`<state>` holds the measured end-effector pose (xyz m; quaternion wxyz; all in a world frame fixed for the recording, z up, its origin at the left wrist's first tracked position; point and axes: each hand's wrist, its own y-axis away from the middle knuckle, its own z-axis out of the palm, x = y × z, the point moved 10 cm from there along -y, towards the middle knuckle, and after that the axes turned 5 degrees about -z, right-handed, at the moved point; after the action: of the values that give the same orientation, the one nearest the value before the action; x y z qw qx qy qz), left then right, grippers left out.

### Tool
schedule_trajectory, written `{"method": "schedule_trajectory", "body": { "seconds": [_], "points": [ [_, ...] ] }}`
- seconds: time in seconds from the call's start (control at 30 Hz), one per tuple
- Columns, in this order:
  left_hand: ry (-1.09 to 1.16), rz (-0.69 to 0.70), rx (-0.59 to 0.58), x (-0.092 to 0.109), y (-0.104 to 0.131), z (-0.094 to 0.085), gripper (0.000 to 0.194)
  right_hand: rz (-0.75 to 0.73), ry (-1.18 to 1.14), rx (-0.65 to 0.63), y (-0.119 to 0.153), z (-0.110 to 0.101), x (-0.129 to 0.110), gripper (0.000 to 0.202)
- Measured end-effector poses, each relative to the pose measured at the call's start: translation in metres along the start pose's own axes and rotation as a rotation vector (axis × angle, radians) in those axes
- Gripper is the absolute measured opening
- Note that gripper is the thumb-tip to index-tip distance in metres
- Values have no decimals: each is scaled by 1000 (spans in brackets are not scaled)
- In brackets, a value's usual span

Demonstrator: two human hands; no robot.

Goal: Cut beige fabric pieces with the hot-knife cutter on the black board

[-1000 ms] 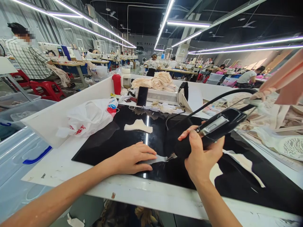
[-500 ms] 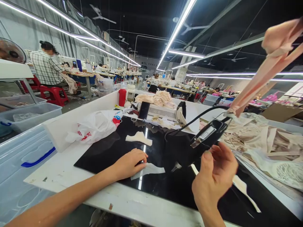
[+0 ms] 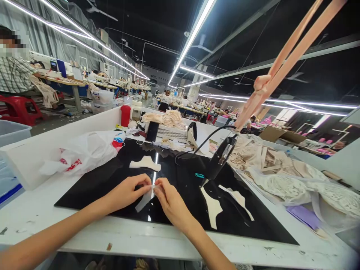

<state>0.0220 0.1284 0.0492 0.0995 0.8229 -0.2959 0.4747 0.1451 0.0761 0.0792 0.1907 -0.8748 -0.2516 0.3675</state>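
A translucent whitish fabric piece (image 3: 144, 201) is pinched at its upper end between my two hands, over a glossy black board (image 3: 180, 202). My left hand (image 3: 129, 190) is closed on it, thumb against fingers. My right hand (image 3: 172, 201) meets it there, also in a pinch. To the right, a black corded hand tool (image 3: 218, 159) with a pointed metal tip hangs tilted from a pink fabric strap (image 3: 260, 88); no hand touches it. Cream cut pieces lie on the board: one piece (image 3: 145, 163) beyond my hands, another (image 3: 212, 208) below the tool, a third (image 3: 239, 198) farther right.
A white plastic bag (image 3: 84, 152) lies at the left. Behind the board stand a phone (image 3: 152, 131), a red container (image 3: 125, 115) and a vented white box (image 3: 171, 134) topped with fabric. Beige garments (image 3: 261, 157) are heaped at the right. A co-worker (image 3: 14, 71) sits far left.
My right hand has left the black tool and moved to the fabric piece beside my left hand. The tool now hangs tip down. The view has turned to the right.
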Motion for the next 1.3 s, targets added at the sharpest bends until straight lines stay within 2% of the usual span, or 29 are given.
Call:
{"method": "schedule_trajectory", "body": {
  "seconds": [0.13,0.3,0.43,0.6,0.7,0.83,1.0,1.17,1.3],
  "points": [
    [177,-76,31,-13,-3,-8,24,76,-90,-2,-5,7,11,11],
    [312,-135,124,-25,-9,-15,44,106,-143,38,-15,10,27,20],
    [237,-169,205,-32,-24,-28,44,95,-125,83,-32,10,42,33],
    [43,-122,344,-32,-51,-62,20,78,11,161,-62,6,59,42],
    [-137,-79,366,-25,-65,-73,10,71,117,169,-81,9,69,44],
    [-379,-66,342,-23,-76,-73,6,77,271,137,-96,20,79,37],
    [-577,-99,314,-34,-83,-64,12,101,434,82,-98,33,86,25],
    [-653,-101,281,-43,-88,-57,14,108,511,59,-93,42,89,20],
    [-645,-81,287,-40,-84,-57,12,87,498,85,-90,41,84,20]
  ]
}}
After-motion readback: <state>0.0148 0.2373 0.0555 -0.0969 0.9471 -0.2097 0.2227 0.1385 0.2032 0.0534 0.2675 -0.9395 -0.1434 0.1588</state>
